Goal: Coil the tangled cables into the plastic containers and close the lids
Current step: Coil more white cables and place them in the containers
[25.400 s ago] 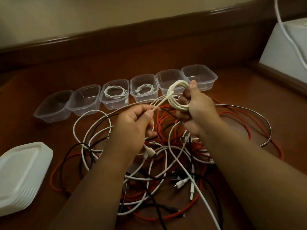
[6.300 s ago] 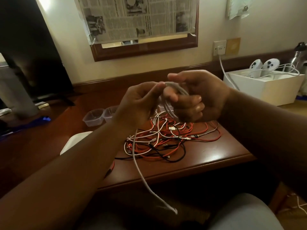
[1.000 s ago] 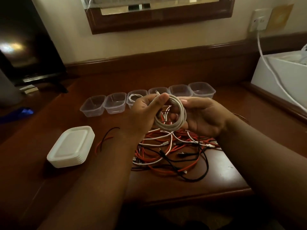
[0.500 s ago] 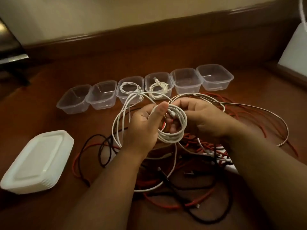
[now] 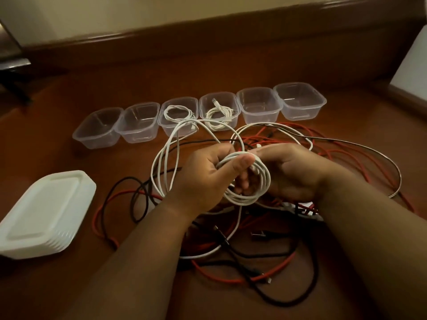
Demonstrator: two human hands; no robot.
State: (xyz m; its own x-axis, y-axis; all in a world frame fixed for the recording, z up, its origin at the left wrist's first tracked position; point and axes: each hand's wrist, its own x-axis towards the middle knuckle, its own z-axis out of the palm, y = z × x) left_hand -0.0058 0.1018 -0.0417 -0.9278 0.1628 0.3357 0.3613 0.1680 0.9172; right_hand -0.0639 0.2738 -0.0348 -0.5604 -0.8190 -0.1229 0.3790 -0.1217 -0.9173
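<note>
Both hands meet above the middle of the counter, over a tangle of red, black and white cables. The left hand has its grip clamped on a white coil, thumb pressed across the top strands. The right hand cups the coil's far side with fingers curled into the loop, so its grip is closed on the coil too. The coil is held in the air just above the tangle, several turns stacked together. Loose white loops spread out to the left of the left hand and arch up toward the tubs.

Six clear tubs stand in a row at the back, all with lids off. The third tub from the left holds a coiled white cable, and the fourth tub holds another with a plug showing. The other four look bare inside. A stack of white lids sits at the left edge, well apart from the tubs. A white box shows at the right edge
</note>
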